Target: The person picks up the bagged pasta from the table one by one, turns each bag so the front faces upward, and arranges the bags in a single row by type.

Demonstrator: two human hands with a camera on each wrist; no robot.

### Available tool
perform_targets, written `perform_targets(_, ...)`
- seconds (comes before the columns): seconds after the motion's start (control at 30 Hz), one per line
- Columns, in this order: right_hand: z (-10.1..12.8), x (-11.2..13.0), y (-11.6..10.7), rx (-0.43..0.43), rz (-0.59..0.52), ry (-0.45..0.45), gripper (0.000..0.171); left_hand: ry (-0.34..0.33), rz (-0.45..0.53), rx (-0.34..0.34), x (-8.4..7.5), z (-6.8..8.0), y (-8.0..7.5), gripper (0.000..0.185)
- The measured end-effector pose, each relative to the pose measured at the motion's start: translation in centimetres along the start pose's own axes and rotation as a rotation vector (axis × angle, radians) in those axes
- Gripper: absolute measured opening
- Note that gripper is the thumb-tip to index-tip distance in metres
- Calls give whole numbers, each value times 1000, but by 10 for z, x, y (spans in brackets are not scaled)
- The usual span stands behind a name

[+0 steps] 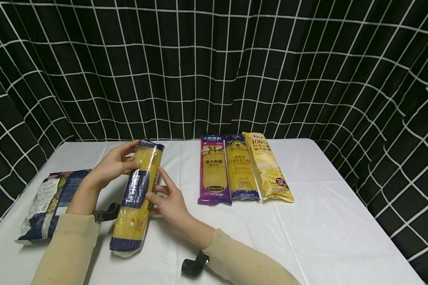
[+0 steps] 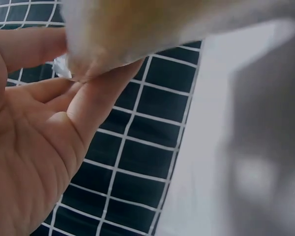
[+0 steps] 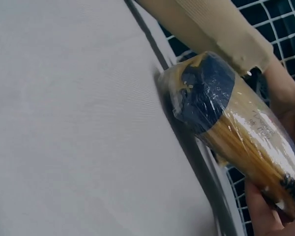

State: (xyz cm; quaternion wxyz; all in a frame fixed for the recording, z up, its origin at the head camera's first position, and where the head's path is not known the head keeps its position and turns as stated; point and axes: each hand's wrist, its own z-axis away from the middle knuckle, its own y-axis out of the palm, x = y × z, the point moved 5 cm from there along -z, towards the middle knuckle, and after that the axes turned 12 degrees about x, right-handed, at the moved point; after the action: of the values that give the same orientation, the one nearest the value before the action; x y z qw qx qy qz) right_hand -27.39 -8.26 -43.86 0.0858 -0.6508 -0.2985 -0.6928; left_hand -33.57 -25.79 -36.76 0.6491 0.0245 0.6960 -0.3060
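Note:
A long clear pack of spaghetti (image 1: 132,215) with navy ends and a navy label is held tilted above the table by both hands. My left hand (image 1: 115,164) grips its upper part from the left, thumb across the front. Lower on the opposite edge, my right hand (image 1: 171,202) holds the pack between thumb and fingers. The left wrist view shows the left hand (image 2: 44,132) with fingers behind the blurred pack (image 2: 132,29). In the right wrist view, the navy end of the pack (image 3: 211,93) faces the camera, and fingertips of the right hand (image 3: 263,214) touch its underside.
Three pasta packs lie side by side right of centre: a purple one (image 1: 215,170), a blue-and-yellow one (image 1: 241,168) and a pale yellow one (image 1: 269,166). A navy pasta bag (image 1: 50,202) lies at left on the white table (image 1: 324,229). Dark grid-patterned curtains (image 1: 207,59) surround the table.

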Motion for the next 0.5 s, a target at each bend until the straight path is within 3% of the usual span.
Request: perform_targets(0.5, -5, 16, -17, -42, 69, -78, 80, -55, 1, 5, -1, 0, 2, 84)
